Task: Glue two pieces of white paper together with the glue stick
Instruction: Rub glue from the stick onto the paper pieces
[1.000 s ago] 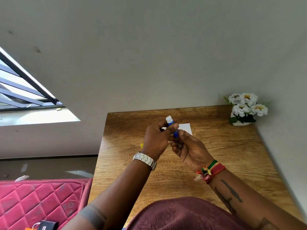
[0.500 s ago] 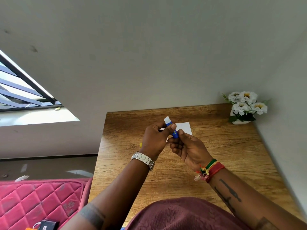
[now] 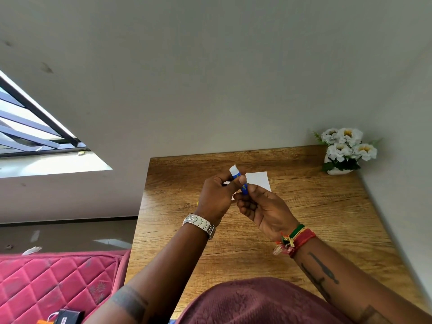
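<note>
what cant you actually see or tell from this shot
- White paper, head view: only part shows; both hands cover the rest, so two sheets cannot be counted.
- Glue stick: lower end hidden in the right hand; label too small to read.
- Yellow bit beside the left hand: mostly hidden, unidentifiable.
- Black item on the red cushion: cut off by the bottom edge.

Probably a home: quilted mattress (image 3: pixel 51 281), wooden table (image 3: pixel 327 218), flower pot (image 3: pixel 343 150).
</note>
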`<state>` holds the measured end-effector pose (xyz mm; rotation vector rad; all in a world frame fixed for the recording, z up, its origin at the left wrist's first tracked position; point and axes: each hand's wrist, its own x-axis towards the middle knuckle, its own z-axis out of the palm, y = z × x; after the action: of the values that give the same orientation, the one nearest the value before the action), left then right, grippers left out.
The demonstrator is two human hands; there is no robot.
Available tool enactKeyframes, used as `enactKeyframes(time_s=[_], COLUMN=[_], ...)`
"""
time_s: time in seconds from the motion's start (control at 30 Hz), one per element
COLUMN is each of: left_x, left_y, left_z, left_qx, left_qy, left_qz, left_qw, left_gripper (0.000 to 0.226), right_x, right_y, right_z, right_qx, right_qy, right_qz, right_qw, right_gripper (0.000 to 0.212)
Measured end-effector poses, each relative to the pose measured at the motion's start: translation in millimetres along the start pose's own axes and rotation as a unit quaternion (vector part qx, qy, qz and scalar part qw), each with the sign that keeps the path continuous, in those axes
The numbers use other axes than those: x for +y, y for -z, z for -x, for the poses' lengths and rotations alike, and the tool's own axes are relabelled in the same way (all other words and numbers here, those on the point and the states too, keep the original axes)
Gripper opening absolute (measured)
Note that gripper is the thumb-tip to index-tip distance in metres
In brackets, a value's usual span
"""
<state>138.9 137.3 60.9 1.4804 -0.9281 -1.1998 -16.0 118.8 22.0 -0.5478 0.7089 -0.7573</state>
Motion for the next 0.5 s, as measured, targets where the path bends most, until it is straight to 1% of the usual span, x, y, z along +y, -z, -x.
enactKeyframes(time_s=[0.17,0.27,0.3,0.37,0.43,0.5], left_x=[-8,-16,-21,-35,-52,-66], left_y=[-1,0,4,13,25,38], left_z=[0,-4,-8,-15,-24,-31], left_qx=[0.01,0.013,0.02,0.047,0.08,0.102], left_qy=[0.009,0.001,-0.001,-0.011,-0.015,-0.038], left_qz=[-0.016,-0.025,-0.047,-0.146,-0.254,-0.324], left_qw=[1.0,1.0,0.999,0.988,0.964,0.94], left_gripper=[0.016,0.018,0.021,0.024,0.023,0.024], right_x=[-2,-3,-4,-10,-16,-21], right_y=[0,2,4,9,15,20], right_z=[-3,-11,-16,-22,-30,-38], right_qx=[0.019,0.07,0.094,0.13,0.148,0.155], right_qy=[0.006,0.013,0.017,0.033,0.043,0.047], right_qz=[-0.006,-0.02,-0.019,-0.015,0.006,0.032], right_qw=[1.0,0.997,0.995,0.991,0.988,0.986], right_gripper=[0.031,0.026,0.021,0.015,0.012,0.014])
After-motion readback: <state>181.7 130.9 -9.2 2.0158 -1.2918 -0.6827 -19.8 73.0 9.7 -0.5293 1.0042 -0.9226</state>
